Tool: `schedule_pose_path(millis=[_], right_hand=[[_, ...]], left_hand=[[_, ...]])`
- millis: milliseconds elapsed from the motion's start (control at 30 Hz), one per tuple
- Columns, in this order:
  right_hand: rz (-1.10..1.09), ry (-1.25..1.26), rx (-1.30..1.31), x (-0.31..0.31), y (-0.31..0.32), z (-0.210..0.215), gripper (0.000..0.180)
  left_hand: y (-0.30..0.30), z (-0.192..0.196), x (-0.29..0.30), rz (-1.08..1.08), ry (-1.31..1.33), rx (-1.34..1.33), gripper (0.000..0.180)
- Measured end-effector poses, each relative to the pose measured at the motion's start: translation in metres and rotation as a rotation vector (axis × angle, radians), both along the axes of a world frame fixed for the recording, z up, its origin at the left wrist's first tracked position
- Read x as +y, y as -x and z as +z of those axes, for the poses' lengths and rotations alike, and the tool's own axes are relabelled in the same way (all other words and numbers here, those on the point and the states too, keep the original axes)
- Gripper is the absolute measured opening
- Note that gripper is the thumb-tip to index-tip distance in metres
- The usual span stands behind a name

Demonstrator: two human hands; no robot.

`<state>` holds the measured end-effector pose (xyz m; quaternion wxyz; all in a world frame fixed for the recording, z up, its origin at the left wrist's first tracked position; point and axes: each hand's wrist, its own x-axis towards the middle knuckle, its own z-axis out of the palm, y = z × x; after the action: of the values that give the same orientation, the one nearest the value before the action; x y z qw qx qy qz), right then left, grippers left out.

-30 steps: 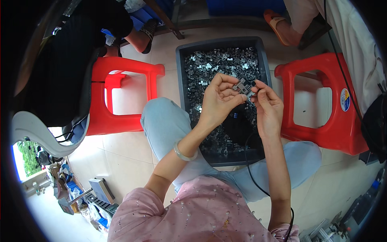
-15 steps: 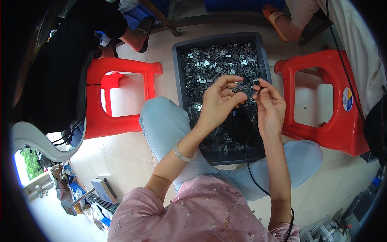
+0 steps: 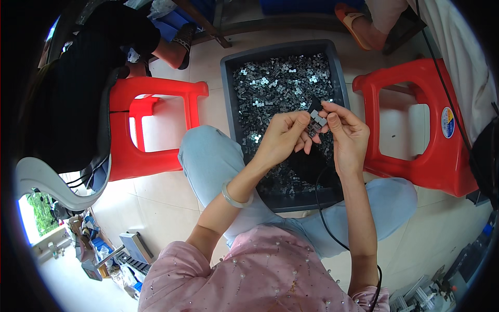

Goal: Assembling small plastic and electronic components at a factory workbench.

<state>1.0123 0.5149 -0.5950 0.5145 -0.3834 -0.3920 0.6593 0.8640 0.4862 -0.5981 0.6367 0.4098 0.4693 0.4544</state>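
Note:
Over a dark grey plastic tub point(image 3: 225, 88) full of small silvery and black metal parts point(image 3: 280, 78), both my hands meet. Between them is a small cluster of grey and black blocky metal pieces point(image 3: 318, 120). My left hand point(image 3: 283, 136) is closed, its thumb and forefinger pinching the cluster's left side. My right hand point(image 3: 349, 134) has thumb and fingers closed at the cluster's right edge. Exactly how many pieces there are, and how they join, is too small to tell.
Red plastic stools stand on either side, one at the left point(image 3: 150, 161) and one at the right point(image 3: 452, 166). A black cable point(image 3: 325, 223) runs by my right forearm. Other people's feet point(image 3: 179, 49) show beyond the tub, near a wooden table leg point(image 3: 208, 26).
The metal cluster has turned between my fingers and now shows a lighter grey face. My left hand has shifted slightly nearer me, its thumb now upon the pieces.

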Motion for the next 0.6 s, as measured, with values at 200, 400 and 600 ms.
schedule_pose_path(millis=[200, 400, 600], right_hand=[[0.003, -0.005, -0.120, 0.003, -0.004, 0.005, 0.022], [0.076, -0.092, -0.172, 0.007, -0.011, 0.008, 0.020], [0.014, -0.145, -0.184, 0.002, -0.007, 0.004, 0.021]], left_hand=[[0.005, 0.003, 0.000, -0.030, 0.157, -0.059, 0.051], [0.003, 0.002, 0.000, 0.015, 0.273, -0.364, 0.042], [0.000, -0.008, -0.003, 0.062, 0.011, -0.058, 0.044]])
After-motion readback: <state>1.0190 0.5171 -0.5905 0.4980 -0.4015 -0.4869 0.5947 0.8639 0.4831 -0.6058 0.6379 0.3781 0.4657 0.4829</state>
